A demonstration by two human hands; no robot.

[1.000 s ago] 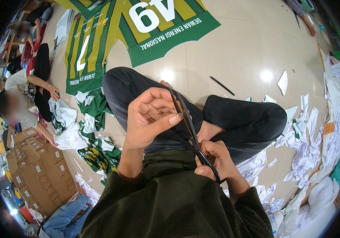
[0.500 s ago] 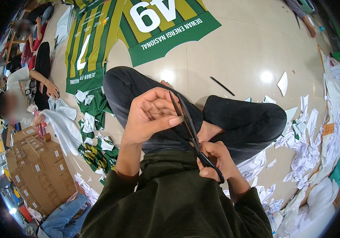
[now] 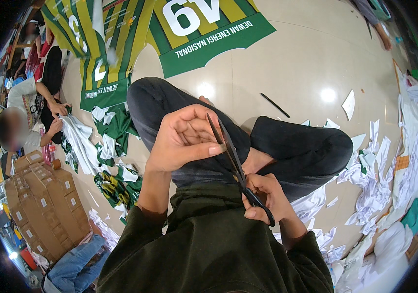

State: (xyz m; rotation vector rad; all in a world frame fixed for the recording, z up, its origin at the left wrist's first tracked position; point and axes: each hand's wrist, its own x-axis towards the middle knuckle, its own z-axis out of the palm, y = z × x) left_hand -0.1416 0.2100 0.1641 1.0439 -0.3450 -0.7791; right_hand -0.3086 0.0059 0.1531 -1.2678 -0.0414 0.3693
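A pair of dark scissors [image 3: 237, 168] is held over my lap, blades pointing up and away from me and slightly parted. My right hand [image 3: 266, 195] is closed around the black handle loops. At the blades is my left hand [image 3: 184, 134], its fingers curled and its thumb against one blade near the upper part. No fabric shows between the blades. Beyond my knees lie green and yellow striped jersey panels: one with a green hem [image 3: 209, 49], another [image 3: 106, 80] to its left. A further striped panel [image 3: 70, 24] overlaps that one, part of it blurred.
A thin black stick [image 3: 274, 105] lies on the tiled floor [image 3: 297, 63]. White scraps [image 3: 365, 185] pile up at right, green scraps [image 3: 114, 129] at left. Cardboard boxes [image 3: 48, 205] stand at lower left. A co-worker [image 3: 23, 102] sits at left, hands at a white cloth [image 3: 79, 141].
A striped panel has come into view at the upper left, over the other one. The co-worker's hands and white cloth have shifted. My hands and the scissors stay nearly still.
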